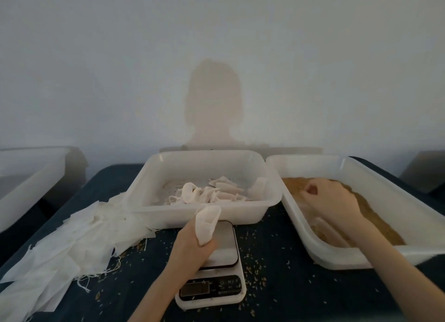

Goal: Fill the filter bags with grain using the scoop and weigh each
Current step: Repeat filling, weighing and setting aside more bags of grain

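Three white plastic tubs stand on the table: one far in the middle (pixel 204 210), one on the right (pixel 337 254), one at the far left edge (pixel 29 177). One digital scale (pixel 214 280) sits near. Two bare hands show, the left hand (pixel 192 242) and the right hand (pixel 330 201). One filter bag (pixel 207 223) is held up; the loose heap of empty bags (pixel 60 249) at left is too jumbled to count.

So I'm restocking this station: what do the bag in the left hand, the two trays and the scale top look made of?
The bag looks like thin, matte white nonwoven or fine cloth: it droops softly. Both trays, the middle one and the grain one, look like milky translucent plastic with a smooth sheen and rounded moulded rims. The scale has a white, probably plastic body; its platform looks like brushed grey metal, though blur leaves that open.
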The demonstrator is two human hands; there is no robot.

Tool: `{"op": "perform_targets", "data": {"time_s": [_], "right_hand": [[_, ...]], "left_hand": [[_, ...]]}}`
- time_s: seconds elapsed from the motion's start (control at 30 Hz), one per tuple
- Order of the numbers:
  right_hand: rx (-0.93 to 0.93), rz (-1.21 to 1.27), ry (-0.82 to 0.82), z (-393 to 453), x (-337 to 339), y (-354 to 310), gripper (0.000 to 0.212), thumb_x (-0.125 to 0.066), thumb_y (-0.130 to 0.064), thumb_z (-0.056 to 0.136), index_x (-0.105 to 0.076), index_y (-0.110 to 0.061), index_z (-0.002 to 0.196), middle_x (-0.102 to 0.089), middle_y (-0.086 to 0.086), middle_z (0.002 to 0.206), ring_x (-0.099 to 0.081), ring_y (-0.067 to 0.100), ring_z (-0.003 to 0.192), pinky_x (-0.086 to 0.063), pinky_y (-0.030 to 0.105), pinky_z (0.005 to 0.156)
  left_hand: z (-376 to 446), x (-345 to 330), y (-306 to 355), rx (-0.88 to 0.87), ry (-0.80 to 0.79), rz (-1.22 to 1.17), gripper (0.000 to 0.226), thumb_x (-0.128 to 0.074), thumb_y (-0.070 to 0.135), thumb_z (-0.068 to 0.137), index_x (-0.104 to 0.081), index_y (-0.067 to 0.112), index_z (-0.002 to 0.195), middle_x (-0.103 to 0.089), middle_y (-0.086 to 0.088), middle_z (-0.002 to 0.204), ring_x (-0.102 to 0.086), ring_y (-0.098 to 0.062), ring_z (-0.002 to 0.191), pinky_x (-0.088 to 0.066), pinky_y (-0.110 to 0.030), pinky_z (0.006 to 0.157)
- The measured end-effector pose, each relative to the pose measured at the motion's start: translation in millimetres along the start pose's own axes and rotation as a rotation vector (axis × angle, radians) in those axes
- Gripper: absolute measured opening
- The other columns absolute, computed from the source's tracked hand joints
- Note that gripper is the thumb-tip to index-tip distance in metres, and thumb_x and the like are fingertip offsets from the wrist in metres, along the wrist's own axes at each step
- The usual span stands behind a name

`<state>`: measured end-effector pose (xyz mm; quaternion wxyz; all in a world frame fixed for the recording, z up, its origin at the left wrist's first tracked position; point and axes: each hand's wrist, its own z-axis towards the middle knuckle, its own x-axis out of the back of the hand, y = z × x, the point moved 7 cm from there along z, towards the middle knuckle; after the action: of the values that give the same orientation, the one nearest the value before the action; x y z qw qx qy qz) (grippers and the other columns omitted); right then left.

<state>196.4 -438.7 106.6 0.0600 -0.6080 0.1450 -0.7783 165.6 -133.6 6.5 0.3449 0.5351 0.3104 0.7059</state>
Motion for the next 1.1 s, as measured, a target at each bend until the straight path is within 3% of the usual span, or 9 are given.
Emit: {"op": "perform_targets", "data": {"time_s": [0.07,0.13,0.23,0.33,0.47,0.57,0.67,0.87,1.1], "right_hand": [[-0.046,-0.277,-0.291,6,-37,38,0.023,-0.046,-0.041,0.093,-0.056,-0.023,0.103,-0.061,-0.004,0.095,-0.06,0.015,0.086,-0.052,0.031,0.077],[-0.047,-0.382,-0.414,4,-60,61,0.026,-0.042,-0.039,0.096,-0.052,-0.019,0.109,-0.058,-0.004,0.095,-0.059,0.014,0.087,-0.052,0.031,0.078],[-0.051,-0.361,-0.427,6,-67,73,0.028,-0.038,-0.041,0.098,-0.053,-0.017,0.099,-0.056,-0.005,0.083,-0.058,0.013,0.078,-0.048,0.027,0.067],[-0.063,-0.366,-0.417,10,-63,78,0.027,-0.039,-0.035,0.099,-0.058,-0.017,0.098,-0.06,-0.003,0.088,-0.061,0.015,0.084,-0.052,0.029,0.075],[-0.028,-0.594,-0.183,21,-26,81,0.016,-0.051,-0.022,0.094,-0.064,-0.021,0.104,-0.06,-0.004,0.098,-0.06,0.016,0.091,-0.048,0.028,0.074],[-0.01,-0.71,-0.105,26,-4,88,0.015,-0.06,-0.035,0.088,-0.07,-0.027,0.096,-0.054,-0.009,0.084,-0.052,0.013,0.079,-0.042,0.027,0.071],[-0.011,-0.51,-0.201,32,-5,105,0.018,-0.067,-0.052,0.08,-0.074,-0.039,0.09,-0.064,-0.018,0.089,-0.06,0.006,0.082,-0.05,0.027,0.08],[0.011,-0.212,-0.324,24,-10,122,0.013,-0.069,-0.059,0.075,-0.072,-0.047,0.079,-0.064,-0.032,0.084,-0.055,-0.01,0.069,-0.043,0.013,0.063],[-0.004,0.029,-0.311,19,-9,137,0.019,-0.074,-0.031,0.081,-0.073,-0.043,0.095,-0.067,-0.024,0.069,-0.061,-0.007,0.062,-0.039,0.01,0.056]], "left_hand": [[-1,-1,-4,0.01,0.004,0.013,0.022,-0.065,0.011,0.078,-0.054,0.017,0.097,-0.053,0.008,0.078,-0.052,-0.005,0.071,-0.041,-0.015,0.059],[0,-4,-8,0.027,0.0,0.014,0.037,-0.066,0.011,0.078,-0.054,0.005,0.112,-0.06,-0.003,0.092,-0.059,-0.016,0.087,-0.05,-0.028,0.074],[-1,-7,-14,0.056,-0.003,0.016,0.048,-0.067,0.012,0.078,-0.051,0.007,0.123,-0.061,-0.01,0.112,-0.058,-0.024,0.098,-0.049,-0.034,0.084],[-2,-9,-14,0.025,0.005,0.018,0.062,-0.068,0.012,0.078,-0.043,0.017,0.135,-0.06,-0.002,0.115,-0.058,-0.019,0.096,-0.049,-0.031,0.084],[-4,0,-19,0.015,0.096,-0.016,0.069,-0.068,0.006,0.079,-0.037,0.016,0.14,-0.051,0.007,0.125,-0.055,-0.014,0.1,-0.047,-0.028,0.088],[-5,5,-26,0.022,0.189,-0.041,0.065,-0.068,0.002,0.078,-0.042,0.01,0.138,-0.045,0.011,0.127,-0.05,-0.007,0.103,-0.039,-0.013,0.084],[-4,5,-36,0.063,0.214,-0.074,0.06,-0.066,0.002,0.08,-0.044,0.007,0.135,-0.058,-0.002,0.119,-0.055,-0.015,0.096,-0.041,-0.015,0.078],[-5,7,-48,0.191,0.252,-0.151,0.025,-0.065,0.007,0.082,-0.055,0.002,0.104,-0.062,-0.006,0.07,-0.063,-0.019,0.053,-0.043,-0.016,0.041],[-4,8,-47,0.201,0.191,-0.178,0.044,-0.064,0.013,0.085,-0.046,0.004,0.124,-0.068,-0.018,0.092,-0.068,-0.031,0.076,-0.057,-0.04,0.069]]}}
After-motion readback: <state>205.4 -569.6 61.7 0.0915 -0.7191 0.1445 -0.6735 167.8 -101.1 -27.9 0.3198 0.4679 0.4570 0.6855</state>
